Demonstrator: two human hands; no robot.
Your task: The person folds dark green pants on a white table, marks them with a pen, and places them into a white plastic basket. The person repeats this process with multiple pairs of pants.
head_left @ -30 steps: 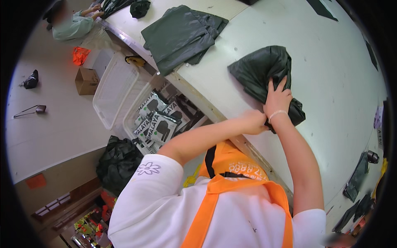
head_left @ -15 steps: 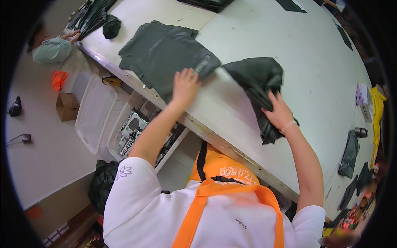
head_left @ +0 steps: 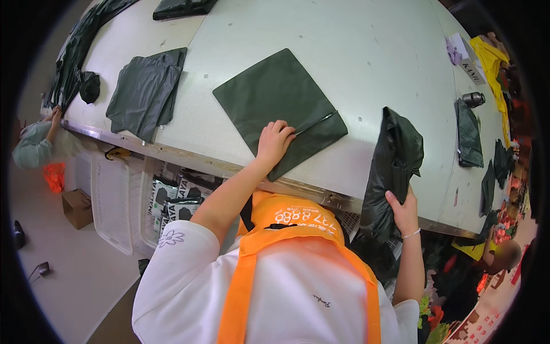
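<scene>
The left hand [head_left: 275,142] is the nearer to the folded dark green sheet [head_left: 278,86], which lies flat on the counter [head_left: 338,63] under and beyond its curled fingers; whether they pinch it, I cannot tell. The right hand [head_left: 404,215] grips a crumpled dark green bundle [head_left: 395,152] across the counter's near edge, its long axis pointing away from the person, well apart from the sheet.

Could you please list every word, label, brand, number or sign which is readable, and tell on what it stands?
I give places only, without copying the wording.
Orange apron: large white digits; smaller lettering too small to read.
White-and-black packages: bold dark capitals, partly covered.
White carton at upper right: dark capitals.
White shirt: thin dark script, too small to read surely.
</scene>
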